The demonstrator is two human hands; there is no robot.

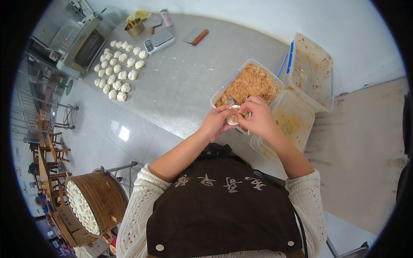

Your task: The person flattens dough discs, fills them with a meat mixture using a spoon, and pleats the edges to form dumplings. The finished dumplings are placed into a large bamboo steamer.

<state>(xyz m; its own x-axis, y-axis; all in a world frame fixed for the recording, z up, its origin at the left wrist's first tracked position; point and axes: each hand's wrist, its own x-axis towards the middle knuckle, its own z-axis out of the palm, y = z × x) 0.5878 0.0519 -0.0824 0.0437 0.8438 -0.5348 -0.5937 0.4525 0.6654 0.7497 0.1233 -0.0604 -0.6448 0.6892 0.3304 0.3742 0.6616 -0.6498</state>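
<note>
Over the near edge of a plastic tub (222, 96) full of orange-brown filling, my left hand (216, 122) holds a small round dough wrapper (229, 120) with some filling on it. My right hand (256, 116) is at the wrapper's right side, thumb and fingertips pinching its rim. A thin light stick shows beneath the right hand; how that hand holds it cannot be told. The metal end of a utensil (230, 100) rests on the filling just behind the left fingers. Many filled white dough buns (122, 75) stand in rows at the table's left end.
A steel table (180, 80) bears a digital scale (158, 41), a scraper with a wooden handle (200, 36) and a metal pot (135, 28). Right of the tub are an upright soiled plastic container (311, 74) and plastic lids (292, 121). A bamboo steamer (106, 200) with buns stands lower left.
</note>
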